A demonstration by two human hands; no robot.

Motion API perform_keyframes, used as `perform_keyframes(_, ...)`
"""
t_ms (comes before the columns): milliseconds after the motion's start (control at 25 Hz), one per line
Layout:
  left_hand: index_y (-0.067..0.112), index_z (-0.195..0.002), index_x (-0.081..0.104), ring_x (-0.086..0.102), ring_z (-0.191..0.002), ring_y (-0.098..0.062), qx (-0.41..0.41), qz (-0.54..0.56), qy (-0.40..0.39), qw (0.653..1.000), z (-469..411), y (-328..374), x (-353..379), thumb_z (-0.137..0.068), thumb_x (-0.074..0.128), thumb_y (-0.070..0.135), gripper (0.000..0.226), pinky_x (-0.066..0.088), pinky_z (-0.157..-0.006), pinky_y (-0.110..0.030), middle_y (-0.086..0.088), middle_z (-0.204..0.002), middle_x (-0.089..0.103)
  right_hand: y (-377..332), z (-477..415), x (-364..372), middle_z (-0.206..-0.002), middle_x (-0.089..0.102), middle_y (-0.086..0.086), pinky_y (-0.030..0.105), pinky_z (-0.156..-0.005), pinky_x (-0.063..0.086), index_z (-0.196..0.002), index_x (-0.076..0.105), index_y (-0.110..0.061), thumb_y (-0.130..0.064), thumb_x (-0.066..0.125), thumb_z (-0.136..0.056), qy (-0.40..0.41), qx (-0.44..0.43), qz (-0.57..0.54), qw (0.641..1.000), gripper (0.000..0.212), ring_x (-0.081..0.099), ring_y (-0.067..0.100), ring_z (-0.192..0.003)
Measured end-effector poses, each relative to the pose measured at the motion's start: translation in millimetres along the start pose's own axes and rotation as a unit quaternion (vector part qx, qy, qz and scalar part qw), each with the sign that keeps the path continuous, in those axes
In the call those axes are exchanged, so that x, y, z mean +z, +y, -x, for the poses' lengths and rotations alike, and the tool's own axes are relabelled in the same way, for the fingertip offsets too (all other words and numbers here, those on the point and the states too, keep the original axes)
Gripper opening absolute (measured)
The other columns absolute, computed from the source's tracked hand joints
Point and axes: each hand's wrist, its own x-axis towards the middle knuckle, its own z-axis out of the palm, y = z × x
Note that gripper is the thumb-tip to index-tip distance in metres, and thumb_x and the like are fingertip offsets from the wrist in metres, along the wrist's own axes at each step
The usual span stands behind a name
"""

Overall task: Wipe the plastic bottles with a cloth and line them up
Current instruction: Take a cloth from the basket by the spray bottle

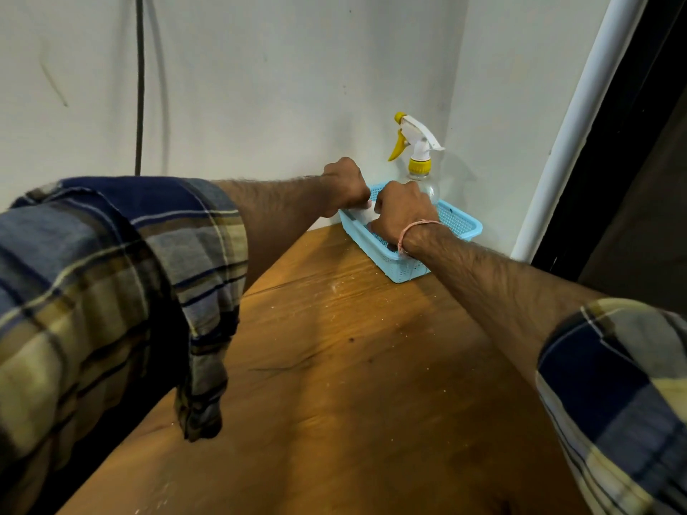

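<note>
A clear spray bottle (419, 169) with a yellow trigger and white head stands upright at the far side of a light blue plastic basket (459, 224) in the table's far corner. My left hand (345, 184) is a closed fist at the basket's left rim, holding a white object (361, 211); whether that is a cloth or a bottle is unclear. My right hand (403, 211), with a pink thread on the wrist, reaches down into the basket next to the left hand. Its fingers curl downward and are hidden, as are the basket's contents.
The basket sits on a wooden table (353, 366) dusted with pale specks, pushed against white walls. A dark cable (140, 87) hangs down the wall at left. A white pipe (580, 117) and a dark frame run along the right.
</note>
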Motion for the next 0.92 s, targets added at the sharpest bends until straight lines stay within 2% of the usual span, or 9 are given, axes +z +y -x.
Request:
perform_keyframes(240, -0.001, -0.104, 0.073, 0.068, -0.100, -0.028, 0.017, 0.027, 0.016, 0.999, 8.7, -6.9, -3.4, -0.091, 0.070, 0.003, 0.014, 0.058, -0.079, -0.029, -0.015, -0.107, 0.070, -11.8, -4.6, 5.7, -0.117, 0.064, 0.018, 0.042, -0.089, 0.054, -0.120, 0.066, -0.010, -0.024, 0.063, -0.095, 0.031, -0.043, 0.013, 0.999, 0.028, 0.063, 0.035, -0.104)
perform_keyframes(400, -0.001, -0.101, 0.076, 0.064, -0.090, -0.023, 0.034, 0.037, 0.005, 0.999, 12.1, -11.8, -4.7, -0.092, 0.065, 0.002, 0.015, 0.052, -0.067, -0.022, -0.013, -0.100, 0.071, -10.4, -6.0, 1.2, -0.115, 0.065, 0.020, 0.040, -0.087, 0.053, -0.117, 0.066, -0.006, -0.014, 0.064, -0.094, 0.047, -0.026, 0.004, 0.999, 0.025, 0.064, 0.036, -0.103)
perform_keyframes(520, -0.004, -0.100, 0.076, 0.065, -0.094, -0.022, 0.041, 0.060, -0.017, 0.997, 14.8, -16.7, -12.0, -0.082, 0.066, 0.007, 0.023, 0.055, -0.079, -0.030, -0.009, -0.099, 0.071, -9.5, -3.1, -2.8, -0.116, 0.063, 0.021, 0.039, -0.085, 0.051, -0.116, 0.064, -0.004, -0.014, 0.064, -0.094, 0.073, -0.021, 0.019, 0.997, 0.024, 0.063, 0.036, -0.105)
perform_keyframes(600, 0.002, -0.099, 0.079, 0.066, -0.100, -0.021, 0.060, 0.067, -0.050, 0.995, 18.9, -19.3, -16.3, -0.084, 0.072, 0.009, 0.018, 0.058, -0.090, -0.032, -0.008, -0.103, 0.074, -8.5, -1.0, -2.3, -0.115, 0.063, 0.021, 0.039, -0.084, 0.050, -0.115, 0.063, -0.004, -0.014, 0.064, -0.094, 0.087, -0.017, 0.016, 0.996, 0.023, 0.062, 0.036, -0.105)
perform_keyframes(640, 0.005, -0.099, 0.080, 0.066, -0.099, -0.019, 0.070, 0.073, -0.058, 0.993, 21.0, -20.7, -17.1, -0.086, 0.075, 0.011, 0.015, 0.058, -0.089, -0.030, -0.007, -0.103, 0.074, -8.1, 0.0, -1.0, -0.115, 0.064, 0.020, 0.038, -0.084, 0.050, -0.115, 0.063, -0.004, -0.014, 0.065, -0.094, 0.090, -0.014, 0.007, 0.996, 0.024, 0.062, 0.035, -0.105)
perform_keyframes(760, 0.007, -0.103, 0.078, 0.064, -0.089, -0.014, 0.076, 0.096, -0.038, 0.992, 23.2, -22.9, -17.2, -0.090, 0.077, 0.019, 0.018, 0.053, -0.071, -0.018, -0.003, -0.097, 0.071, -6.8, -0.5, 2.6, -0.116, 0.064, 0.017, 0.038, -0.087, 0.051, -0.116, 0.064, -0.008, -0.013, 0.067, -0.091, 0.094, -0.001, -0.019, 0.995, 0.025, 0.060, 0.032, -0.107)
perform_keyframes(920, 0.006, -0.101, 0.077, 0.063, -0.090, -0.016, 0.064, 0.101, -0.016, 0.993, 19.9, -25.3, -15.1, -0.092, 0.074, 0.019, 0.016, 0.050, -0.063, -0.013, 0.001, -0.090, 0.068, -5.1, -2.8, 2.8, -0.113, 0.065, 0.016, 0.040, -0.087, 0.052, -0.112, 0.066, -0.009, -0.011, 0.071, -0.089, 0.104, 0.026, -0.045, 0.993, 0.024, 0.061, 0.032, -0.104)
